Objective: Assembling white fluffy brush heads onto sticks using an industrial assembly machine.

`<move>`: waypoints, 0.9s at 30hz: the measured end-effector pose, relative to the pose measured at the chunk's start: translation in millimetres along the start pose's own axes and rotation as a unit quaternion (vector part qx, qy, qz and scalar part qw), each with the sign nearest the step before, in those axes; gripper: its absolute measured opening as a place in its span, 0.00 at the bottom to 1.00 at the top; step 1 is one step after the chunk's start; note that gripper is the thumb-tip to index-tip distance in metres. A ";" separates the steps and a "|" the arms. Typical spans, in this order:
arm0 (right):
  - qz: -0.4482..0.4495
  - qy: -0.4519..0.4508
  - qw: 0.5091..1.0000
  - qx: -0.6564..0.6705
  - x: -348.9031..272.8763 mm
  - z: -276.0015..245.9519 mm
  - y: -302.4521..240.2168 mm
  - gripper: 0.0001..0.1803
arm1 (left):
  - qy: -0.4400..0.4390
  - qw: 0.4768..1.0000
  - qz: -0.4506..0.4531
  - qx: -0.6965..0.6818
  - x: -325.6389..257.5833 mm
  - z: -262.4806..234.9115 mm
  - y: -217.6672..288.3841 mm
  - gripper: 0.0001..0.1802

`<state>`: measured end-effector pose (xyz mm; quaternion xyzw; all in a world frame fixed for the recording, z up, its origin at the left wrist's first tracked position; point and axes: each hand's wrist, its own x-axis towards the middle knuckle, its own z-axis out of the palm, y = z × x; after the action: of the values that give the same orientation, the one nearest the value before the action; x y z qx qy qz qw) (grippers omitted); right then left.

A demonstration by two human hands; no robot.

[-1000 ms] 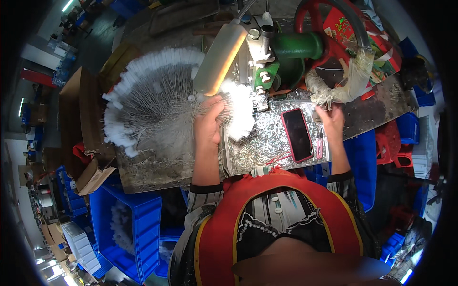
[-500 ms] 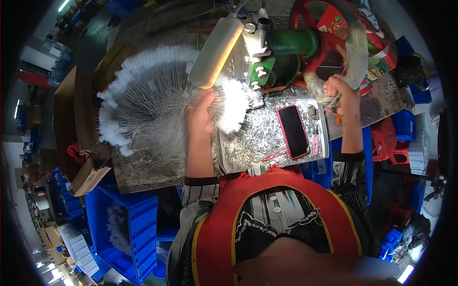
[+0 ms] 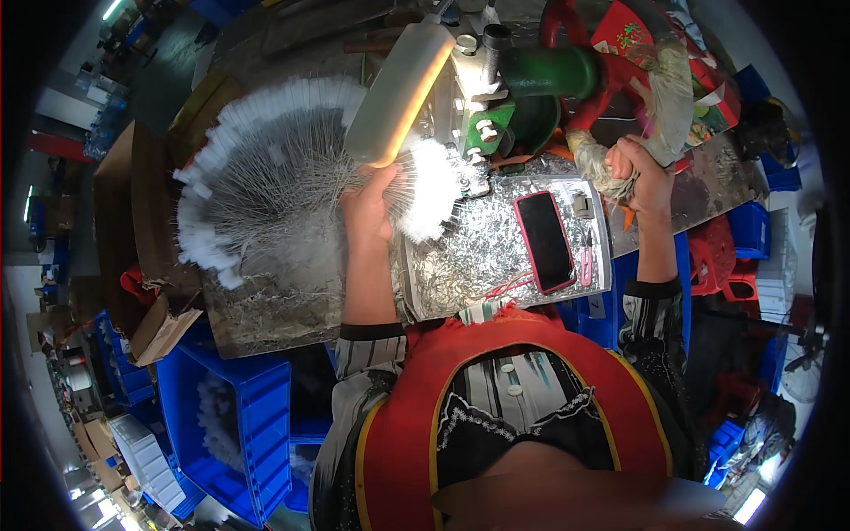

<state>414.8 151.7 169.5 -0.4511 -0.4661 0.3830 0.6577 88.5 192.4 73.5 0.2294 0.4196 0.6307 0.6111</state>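
On the left of the bench lies a round, fanned-out mass of thin-stemmed white brushes (image 3: 266,168), their white heads outward. My left hand (image 3: 367,212) is closed at the mass's right side, thumb up, with thin stems at its fingers; the exact grip is partly hidden. Just above that hand hangs a lit, pale lamp (image 3: 400,93). At right, my right hand (image 3: 645,177) is wrapped round a cloth-bound grip (image 3: 602,166) on the red handwheel (image 3: 611,84). The wheel belongs to a green hand press (image 3: 544,73), whose bolted head stands beside the bright brush heads.
A red-edged phone (image 3: 544,243) and a pink cutter (image 3: 586,264) lie on a silvery foil sheet (image 3: 469,274) near me. Cardboard (image 3: 159,212) stands along the bench's left edge. Blue crates (image 3: 266,434) sit below left; red stools (image 3: 713,261) are at right.
The handwheel has turned a little, bringing another cloth-wrapped part of its rim into clearer view. My right hand has shifted slightly with it. My left hand stays nearly in place.
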 end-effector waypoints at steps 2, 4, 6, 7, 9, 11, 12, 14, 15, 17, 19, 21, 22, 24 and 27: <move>0.033 0.009 0.999 0.005 2.4 -0.2 -7.5 0.13 | 0.005 1.000 0.001 -0.002 0.6 -1.7 -1.2 0.09; 0.058 0.008 0.998 0.004 5.5 4.4 -19.8 0.13 | -0.007 1.000 0.009 -0.012 2.0 -5.3 -3.6 0.09; 0.079 0.008 0.997 0.000 5.8 6.0 -23.0 0.13 | 0.009 1.000 -0.003 0.000 -1.6 -0.5 0.6 0.09; 0.030 0.009 0.999 -0.006 4.2 6.7 -18.9 0.13 | 0.026 0.999 -0.015 0.013 -2.9 1.3 2.0 0.09; -0.021 0.015 1.000 -0.014 -0.2 4.0 -0.5 0.13 | 0.020 1.000 -0.008 -0.003 -1.7 2.4 -0.7 0.09; -0.162 -0.031 0.986 -0.025 -1.9 -2.2 35.1 0.11 | 0.015 1.000 -0.001 -0.020 -2.4 2.8 -0.7 0.08; -0.162 -0.032 0.986 -0.026 -3.2 -4.0 40.7 0.11 | 0.022 0.999 0.006 -0.036 -2.6 3.2 -0.6 0.08; -0.105 -0.038 0.993 0.026 -0.1 -6.5 45.1 0.10 | 0.035 0.998 0.020 -0.056 -4.2 6.6 1.3 0.08; -0.053 -0.001 0.998 0.029 -3.8 -6.1 34.3 0.10 | 0.037 0.998 0.017 -0.056 -6.7 6.8 2.3 0.08; 0.004 0.002 1.000 0.031 -0.2 -4.9 6.9 0.10 | 0.040 0.998 0.009 -0.055 -9.9 3.6 0.3 0.08; 0.035 -0.013 0.999 0.027 4.5 -4.4 -4.0 0.10 | 0.051 0.998 0.007 -0.047 -3.7 0.7 -4.1 0.08; 0.056 0.001 0.998 0.016 6.1 2.7 -14.8 0.11 | 0.053 0.997 0.017 -0.051 -0.6 -0.1 -5.8 0.08; 0.075 0.016 0.997 0.004 7.0 5.0 -18.9 0.12 | 0.053 0.997 0.026 -0.054 -0.1 -0.2 -6.2 0.08; 0.086 0.013 0.996 0.006 9.6 2.4 -22.6 0.13 | 0.053 0.997 0.022 -0.054 -1.8 4.6 -4.1 0.08; 0.079 0.016 0.997 0.009 8.1 3.0 -18.9 0.14 | 0.061 0.997 0.019 -0.051 -3.0 5.0 -3.3 0.08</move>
<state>415.6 154.3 190.1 -0.4864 -0.4153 0.4306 0.6369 94.8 190.4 74.2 0.1674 0.4186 0.6757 0.5832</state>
